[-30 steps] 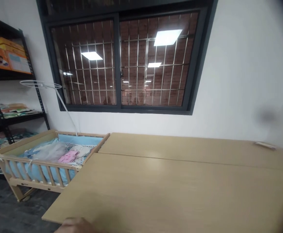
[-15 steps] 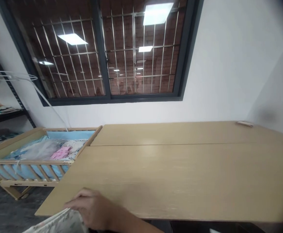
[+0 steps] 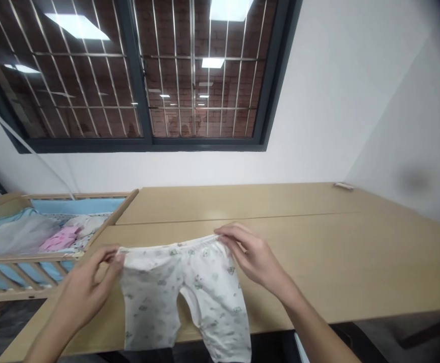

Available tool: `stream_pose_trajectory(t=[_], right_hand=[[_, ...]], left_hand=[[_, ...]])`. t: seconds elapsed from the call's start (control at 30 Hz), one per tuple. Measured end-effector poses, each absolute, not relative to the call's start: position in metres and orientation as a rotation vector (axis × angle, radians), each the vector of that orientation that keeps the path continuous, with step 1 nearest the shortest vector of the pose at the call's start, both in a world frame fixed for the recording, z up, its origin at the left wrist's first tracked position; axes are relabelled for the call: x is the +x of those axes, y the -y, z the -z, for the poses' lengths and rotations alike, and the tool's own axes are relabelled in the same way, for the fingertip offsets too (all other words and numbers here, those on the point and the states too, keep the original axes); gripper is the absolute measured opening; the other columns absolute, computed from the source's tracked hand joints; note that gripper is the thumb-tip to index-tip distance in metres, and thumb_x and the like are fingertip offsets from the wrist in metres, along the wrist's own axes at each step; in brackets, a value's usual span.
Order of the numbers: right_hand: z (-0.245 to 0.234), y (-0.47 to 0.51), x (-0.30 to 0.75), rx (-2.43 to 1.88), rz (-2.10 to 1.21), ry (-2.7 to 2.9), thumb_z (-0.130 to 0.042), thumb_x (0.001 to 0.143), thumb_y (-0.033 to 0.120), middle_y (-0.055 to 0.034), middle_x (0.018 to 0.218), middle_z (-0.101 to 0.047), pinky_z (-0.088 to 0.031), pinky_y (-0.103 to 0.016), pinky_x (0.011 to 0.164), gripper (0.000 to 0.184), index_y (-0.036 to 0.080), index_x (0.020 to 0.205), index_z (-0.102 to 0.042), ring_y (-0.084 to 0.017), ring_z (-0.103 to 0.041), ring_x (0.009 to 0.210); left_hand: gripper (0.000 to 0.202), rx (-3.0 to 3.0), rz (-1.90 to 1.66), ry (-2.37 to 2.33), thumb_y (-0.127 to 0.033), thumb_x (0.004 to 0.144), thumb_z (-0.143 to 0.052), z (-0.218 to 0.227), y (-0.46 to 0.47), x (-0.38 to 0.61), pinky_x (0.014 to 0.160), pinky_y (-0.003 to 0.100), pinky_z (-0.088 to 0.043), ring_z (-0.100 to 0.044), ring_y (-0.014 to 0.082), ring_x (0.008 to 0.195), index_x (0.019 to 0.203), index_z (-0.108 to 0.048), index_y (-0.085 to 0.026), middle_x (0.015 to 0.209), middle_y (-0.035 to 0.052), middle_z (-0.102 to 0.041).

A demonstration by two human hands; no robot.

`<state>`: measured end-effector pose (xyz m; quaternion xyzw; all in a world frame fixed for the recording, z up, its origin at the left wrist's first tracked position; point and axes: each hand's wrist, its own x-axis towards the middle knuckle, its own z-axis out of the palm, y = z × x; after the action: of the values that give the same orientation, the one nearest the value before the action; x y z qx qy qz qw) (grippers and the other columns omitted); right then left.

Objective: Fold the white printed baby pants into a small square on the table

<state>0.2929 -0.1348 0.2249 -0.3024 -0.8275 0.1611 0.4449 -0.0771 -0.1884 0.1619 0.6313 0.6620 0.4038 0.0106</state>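
Note:
A small pair of white baby pants (image 3: 220, 282) with a faint printed pattern hangs stretched between my hands, over the front of the wooden table (image 3: 318, 257). My left hand (image 3: 87, 287) pinches the left corner of the waistband. At the waistband's other end, my right hand (image 3: 252, 254) grips the cloth between thumb and fingers. The two legs dangle downward, and their lower ends reach past the table's front edge.
Left of the table stands a wooden crib (image 3: 26, 262) with blue lining, holding a pink cloth (image 3: 61, 238) and pale netting. A barred window (image 3: 200, 75) fills the wall behind. A small flat object (image 3: 343, 186) lies at the table's far right.
The pants have come up from the lower left into the middle and are now spread out. Both hands now hold the waistband; earlier only one hand showed. The view has turned rightward.

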Motion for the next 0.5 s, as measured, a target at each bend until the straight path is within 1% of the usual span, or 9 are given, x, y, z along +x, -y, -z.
stream_pose_trajectory(t=[0.07, 0.13, 0.2, 0.27, 0.33, 0.43, 0.5], right_hand=[[-0.218, 0.109, 0.302, -0.858, -0.369, 2.068, -0.050, 0.102, 0.026, -0.0071, 0.104, -0.071, -0.054, -0.036, 0.086, 0.024, 0.027, 0.118, -0.068, -0.021, -0.068, 0.097], [-0.204, 0.077, 0.307, -0.975, -0.367, 2.097, -0.049, 0.100, 0.024, -0.0076, 0.102, -0.070, -0.052, -0.036, 0.087, 0.024, 0.024, 0.115, -0.069, -0.021, -0.067, 0.095], [-0.181, 0.043, 0.308, -1.071, -0.403, 2.141, -0.048, 0.098, 0.019, -0.0077, 0.099, -0.070, -0.050, -0.035, 0.085, 0.023, 0.021, 0.105, -0.070, -0.022, -0.065, 0.094], [-0.151, 0.011, 0.307, -1.140, -0.464, 2.173, -0.046, 0.095, 0.015, -0.0073, 0.096, -0.069, -0.048, -0.033, 0.083, 0.023, 0.019, 0.096, -0.068, -0.021, -0.064, 0.093], [-0.119, -0.019, 0.303, -1.204, -0.498, 2.164, -0.045, 0.092, 0.011, -0.0070, 0.095, -0.066, -0.047, -0.031, 0.081, 0.021, 0.017, 0.092, -0.065, -0.021, -0.061, 0.092], [-0.078, -0.056, 0.298, -1.291, -0.496, 2.121, -0.047, 0.089, 0.009, -0.0068, 0.095, -0.062, -0.045, -0.029, 0.081, 0.018, 0.016, 0.090, -0.063, -0.019, -0.058, 0.091], [-0.060, -0.077, 0.294, -1.325, -0.501, 2.112, -0.048, 0.088, 0.007, -0.0064, 0.093, -0.061, -0.044, -0.028, 0.082, 0.017, 0.016, 0.088, -0.062, -0.018, -0.057, 0.091]], left_hand=[[0.038, 2.057, -1.168, -1.950, -0.058, 0.090, -0.046, -0.163, 0.147, -0.062, 0.076, 0.027, -0.051, -0.065, 0.0211, 0.091, 0.099, -0.061, -0.025, 0.093, 0.0015, -0.069], [0.030, 2.107, -1.058, -1.883, -0.050, 0.090, -0.044, -0.155, 0.106, -0.052, 0.073, 0.028, -0.047, -0.060, 0.0196, 0.079, 0.090, -0.059, -0.024, 0.081, -0.0002, -0.063], [0.025, 2.091, -0.939, -1.852, -0.044, 0.088, -0.043, -0.139, 0.069, -0.046, 0.068, 0.028, -0.043, -0.056, 0.0187, 0.073, 0.083, -0.056, -0.023, 0.074, -0.0013, -0.058], [0.024, 2.067, -0.875, -1.847, -0.041, 0.088, -0.042, -0.116, 0.037, -0.041, 0.067, 0.028, -0.042, -0.056, 0.0186, 0.073, 0.079, -0.054, -0.022, 0.074, -0.0009, -0.057], [0.026, 2.048, -0.843, -1.858, -0.039, 0.090, -0.040, -0.091, 0.011, -0.037, 0.068, 0.028, -0.042, -0.057, 0.0187, 0.074, 0.077, -0.054, -0.021, 0.075, 0.0004, -0.060], [0.027, 1.999, -0.805, -1.904, -0.033, 0.094, -0.038, -0.058, -0.017, -0.032, 0.071, 0.028, -0.043, -0.059, 0.0191, 0.079, 0.079, -0.056, -0.020, 0.082, 0.0037, -0.065], [0.027, 1.953, -0.783, -1.948, -0.030, 0.096, -0.039, -0.042, -0.033, -0.030, 0.074, 0.029, -0.044, -0.062, 0.0195, 0.084, 0.084, -0.059, -0.019, 0.088, 0.0063, -0.068]])
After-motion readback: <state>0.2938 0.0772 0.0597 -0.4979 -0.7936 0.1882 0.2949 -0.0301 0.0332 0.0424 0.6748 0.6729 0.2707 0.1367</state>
